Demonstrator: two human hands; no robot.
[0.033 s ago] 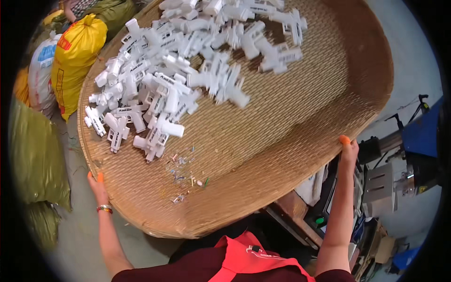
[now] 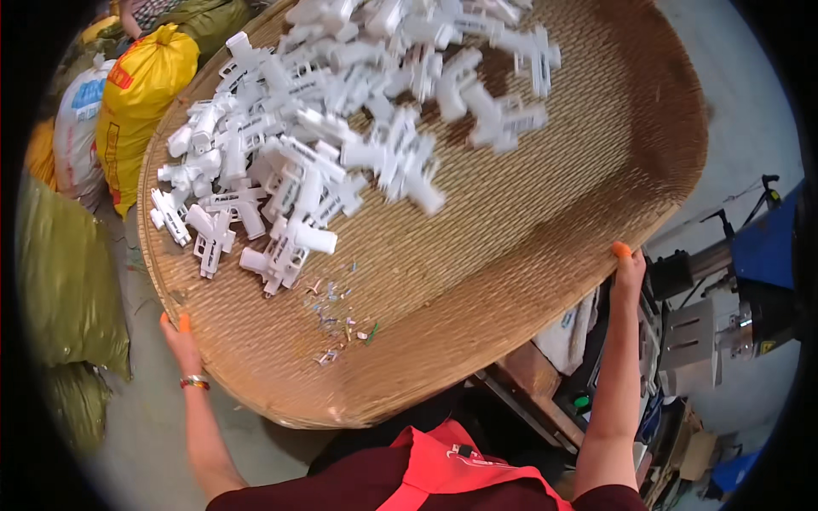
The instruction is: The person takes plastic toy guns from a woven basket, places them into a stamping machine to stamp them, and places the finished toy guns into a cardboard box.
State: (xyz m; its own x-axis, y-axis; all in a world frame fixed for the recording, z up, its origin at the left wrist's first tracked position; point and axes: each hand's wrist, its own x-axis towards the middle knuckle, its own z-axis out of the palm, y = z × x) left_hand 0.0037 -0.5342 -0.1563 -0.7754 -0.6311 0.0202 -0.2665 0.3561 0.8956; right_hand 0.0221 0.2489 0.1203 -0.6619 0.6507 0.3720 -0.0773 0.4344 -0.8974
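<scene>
A large, shallow woven bamboo tray (image 2: 503, 247) spreads across the middle, held at both sides. My left hand (image 2: 181, 342) grips its rim at the lower left, and my right hand (image 2: 629, 274) holds the rim at the right. Orange covers show on fingertips of both hands; most of the fingers are hidden under the tray. White plastic toy pistols (image 2: 307, 175) with dark printing lie heaped in its far and left part, some blurred. Nearer me, small colourful scraps (image 2: 336, 315) are scattered on the weave.
At the left stand a yellow sack (image 2: 145, 111), a white sack (image 2: 81, 136) and olive-green sacks (image 2: 72, 281). Part of another person (image 2: 141, 13) shows at the top left. To the right are a wooden bench (image 2: 528, 370) and a machine with a blue housing (image 2: 767, 230).
The tray has shifted slightly left with both hands on its rim. Several toy pistols at its far right side have slid a little toward me.
</scene>
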